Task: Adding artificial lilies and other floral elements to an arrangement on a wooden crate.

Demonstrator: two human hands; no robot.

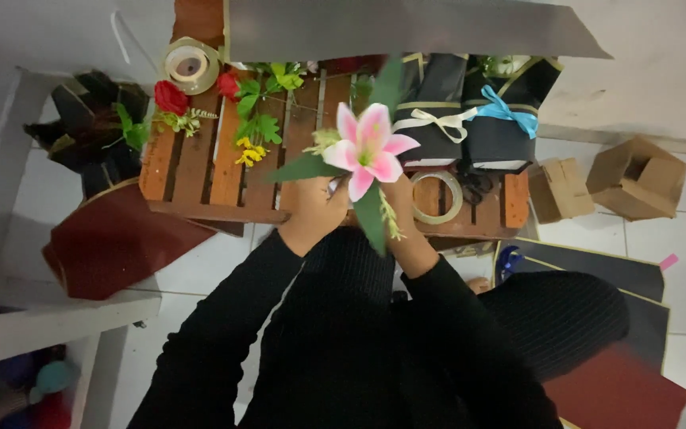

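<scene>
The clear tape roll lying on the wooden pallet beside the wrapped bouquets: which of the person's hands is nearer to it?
Right. The right hand is just left of the tape roll, almost touching. The left hand sits further left, beyond the pink lily that both hands hold.

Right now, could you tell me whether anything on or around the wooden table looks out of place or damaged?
Nothing looks damaged. Two small cardboard boxes lie tipped on the floor beside the wooden table, one open.
</scene>
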